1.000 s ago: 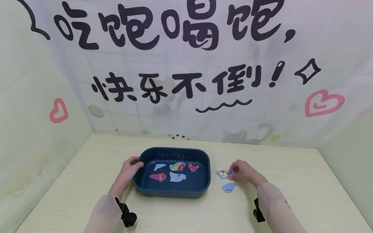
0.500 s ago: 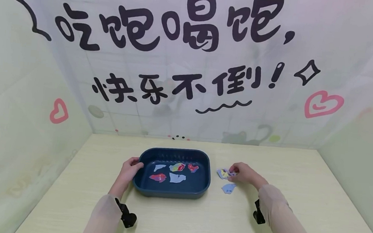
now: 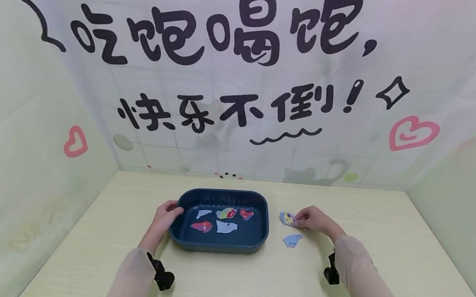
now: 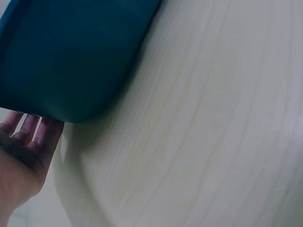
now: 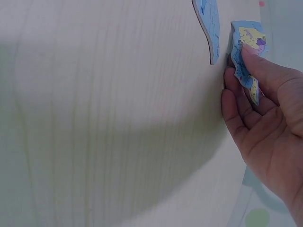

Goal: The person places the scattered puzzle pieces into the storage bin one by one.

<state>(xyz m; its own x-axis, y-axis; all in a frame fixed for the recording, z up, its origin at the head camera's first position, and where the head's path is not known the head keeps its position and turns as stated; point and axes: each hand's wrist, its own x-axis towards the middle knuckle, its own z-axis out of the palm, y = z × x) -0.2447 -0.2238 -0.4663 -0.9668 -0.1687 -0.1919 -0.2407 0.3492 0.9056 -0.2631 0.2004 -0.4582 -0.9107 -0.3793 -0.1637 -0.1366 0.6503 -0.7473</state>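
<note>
My left hand [image 3: 165, 217] holds the left side of a dark blue rectangular tray [image 3: 217, 248], thumb over the rim. In the left wrist view its fingers [image 4: 43, 135] reach behind the tray's wall [image 4: 71, 61]. Right of the tray, my right hand [image 3: 316, 220] pinches a blue and yellow map puzzle piece [image 3: 286, 218] between thumb and fingers. The right wrist view shows this piece [image 5: 251, 35] tilted in the grip, close to the table. Nearer to me, a pale blue puzzle piece [image 3: 292, 240] lies apart from the hand.
Several pieces lie spread inside the tray, among them a red one [image 3: 202, 226], a pale blue one [image 3: 226, 227] and a multicoloured one [image 3: 226, 212]. A light wood table [image 3: 250, 288] carries everything. A printed curtain [image 3: 237, 153] stands behind it.
My right hand has shifted slightly to the right, and the pinched puzzle piece has turned and moved a little with it. The left hand and the tray stay in place.
</note>
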